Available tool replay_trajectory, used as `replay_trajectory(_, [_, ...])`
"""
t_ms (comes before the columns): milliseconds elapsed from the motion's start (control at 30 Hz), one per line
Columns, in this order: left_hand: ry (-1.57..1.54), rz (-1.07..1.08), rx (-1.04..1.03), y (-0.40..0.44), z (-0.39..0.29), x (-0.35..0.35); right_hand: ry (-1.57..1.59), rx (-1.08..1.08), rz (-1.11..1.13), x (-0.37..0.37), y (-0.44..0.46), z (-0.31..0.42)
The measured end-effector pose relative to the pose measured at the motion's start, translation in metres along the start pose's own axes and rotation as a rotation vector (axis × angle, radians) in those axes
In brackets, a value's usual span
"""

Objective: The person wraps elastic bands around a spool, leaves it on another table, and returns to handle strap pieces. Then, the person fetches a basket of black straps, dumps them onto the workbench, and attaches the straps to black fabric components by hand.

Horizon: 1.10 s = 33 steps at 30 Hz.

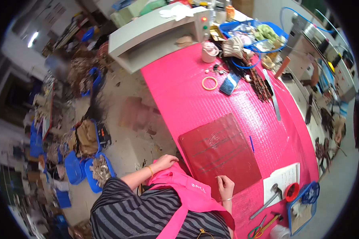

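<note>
My left hand [165, 162] is over the pink apron [179, 177] beside the near left edge of the table. Its fingers are curled in, and whatever lies within them is hidden. My right hand [226, 186] is at the near edge of a dark red, scuffed board [221, 149], fingers bent and close together. Anything they pinch is too small to make out. The board lies flat on a shiny pink table cover [167, 89]. A blue pen [251, 143] rests just right of the board.
On the right are a paper sheet [289, 175], a hammer [267, 202], a red ring-shaped container [292, 192], scissors [257, 228] and a blue basket [303, 215]. Farther back stand a grey machine [147, 38], a yellow ring [210, 83], a steel ruler [272, 95] and a cluttered blue tray [281, 34]. Blue bins [73, 167] sit left.
</note>
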<state>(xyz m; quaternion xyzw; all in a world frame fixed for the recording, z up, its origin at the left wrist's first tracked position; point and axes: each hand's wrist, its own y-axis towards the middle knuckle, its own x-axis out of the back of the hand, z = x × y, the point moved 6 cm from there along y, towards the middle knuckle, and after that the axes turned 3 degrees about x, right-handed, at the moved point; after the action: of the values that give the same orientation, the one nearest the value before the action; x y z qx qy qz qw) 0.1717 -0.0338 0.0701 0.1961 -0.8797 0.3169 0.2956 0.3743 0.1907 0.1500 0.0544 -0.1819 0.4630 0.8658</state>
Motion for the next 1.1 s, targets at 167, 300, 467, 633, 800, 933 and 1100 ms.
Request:
replay_trajectory(167, [-0.111, 0.064, -0.107, 0.039, 0.040, 0.019, -0.214, -0.005, 0.004, -0.055, 0.035, -0.018])
replay_trajectory(300, [-0.155, 0.258, -0.240, 0.084, 0.029, 0.040, -0.232, -0.188, -0.131, -0.097, 0.026, -0.018])
replay_trajectory(467, [-0.044, 0.465, -0.461, 0.118, -0.019, 0.054, -0.150, -0.539, -0.372, -0.166, -0.051, -0.026])
replay_trajectory(633, [0.059, 0.701, -0.747, 0.108, -0.091, 0.010, -0.091, -0.904, -0.664, -0.239, -0.168, -0.041])
replay_trajectory(800, [0.231, 0.826, -1.018, 0.039, -0.169, -0.075, 0.052, -1.003, -0.930, -0.279, -0.268, -0.069])
replay_trajectory(933, [0.294, 0.946, -1.181, -0.053, -0.221, -0.148, 0.461, -0.992, -1.151, -0.304, -0.357, -0.100])
replay_trajectory(1100, [0.405, 0.921, -1.450, -0.165, -0.269, -0.328, 0.963, -0.999, -1.387, -0.284, -0.559, -0.250])
